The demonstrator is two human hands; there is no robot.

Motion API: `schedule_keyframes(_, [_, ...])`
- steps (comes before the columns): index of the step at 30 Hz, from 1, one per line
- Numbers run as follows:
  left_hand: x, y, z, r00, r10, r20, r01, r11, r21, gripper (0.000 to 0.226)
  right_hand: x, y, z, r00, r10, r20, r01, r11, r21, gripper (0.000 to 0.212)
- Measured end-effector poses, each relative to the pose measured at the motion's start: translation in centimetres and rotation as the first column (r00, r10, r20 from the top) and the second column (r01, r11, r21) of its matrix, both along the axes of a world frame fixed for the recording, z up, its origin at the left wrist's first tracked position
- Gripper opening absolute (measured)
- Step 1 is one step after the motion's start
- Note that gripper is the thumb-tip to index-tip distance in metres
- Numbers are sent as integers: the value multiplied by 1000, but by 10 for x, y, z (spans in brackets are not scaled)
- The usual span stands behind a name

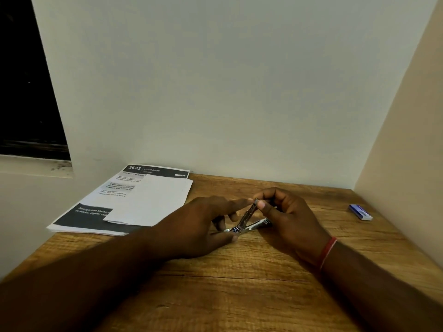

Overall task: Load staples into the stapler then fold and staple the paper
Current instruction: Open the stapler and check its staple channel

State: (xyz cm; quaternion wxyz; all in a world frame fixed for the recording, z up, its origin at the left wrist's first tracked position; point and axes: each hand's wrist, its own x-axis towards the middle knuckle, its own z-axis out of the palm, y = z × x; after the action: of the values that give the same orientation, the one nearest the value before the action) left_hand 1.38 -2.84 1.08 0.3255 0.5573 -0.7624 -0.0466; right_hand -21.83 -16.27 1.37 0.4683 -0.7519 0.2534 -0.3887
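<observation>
Holding an opened stapler [248,214] with the left hand [203,226] and right hand [288,218] low over the wooden table [239,295].

The right hand pinches the tip of the raised upper arm between thumb and curled forefinger. The left hand grips the hinged rear end, its index finger stretched to that same tip. A stack of printed paper [96,212] with a blank sheet [153,200] on top lies to the left by the wall, and a small blue staple box [360,212] sits well apart on the right.

Stapler [247,221]: I see it on the surface [239,283], between the left fingers [236,202] and right fingers [266,207].
Paper stack [119,202]: on the surface, left of the fingers and behind them.
Staple box [360,212]: on the surface, well right of the fingers.
</observation>
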Motion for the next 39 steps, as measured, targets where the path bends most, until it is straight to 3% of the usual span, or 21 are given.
schedule_keyframes(5, [-6, -1, 1, 991, -20, 131, 27, 998, -50, 79, 0, 0, -1, 1000, 7, 12, -7, 1000, 15, 21])
schedule_keyframes(10, [-5, -3, 0, 990, -14, 143, 24, 997, -73, 69, 1, -2, -3, 1000, 5, 22, -5, 999, 41, 19])
schedule_keyframes(20, [-4, -6, -5, 998, 11, 60, -7, 997, -72, 39, 2, 0, -1, 999, -31, 4, 31, 999, 33, 22])
schedule_keyframes(28, [-9, -6, -4, 998, 57, -39, -64, 972, -227, 9, 3, 1, 0, 998, -59, -8, 59, 997, 39, 23])
schedule_keyframes(33, [-9, -8, -5, 994, 28, -102, -51, 970, -237, 28, 3, 1, 0, 998, -49, -42, 49, 999, 0, 23])
schedule_keyframes(35, [-9, -7, -5, 997, 14, -72, -30, 974, -223, 45, 3, 2, 0, 997, -45, -56, 43, 999, -25, 24])
schedule_keyframes(39, [-9, -7, -6, 999, 35, 1, -34, 974, -224, 50, 3, 1, -1, 998, -38, -51, 36, 998, -50, 22])
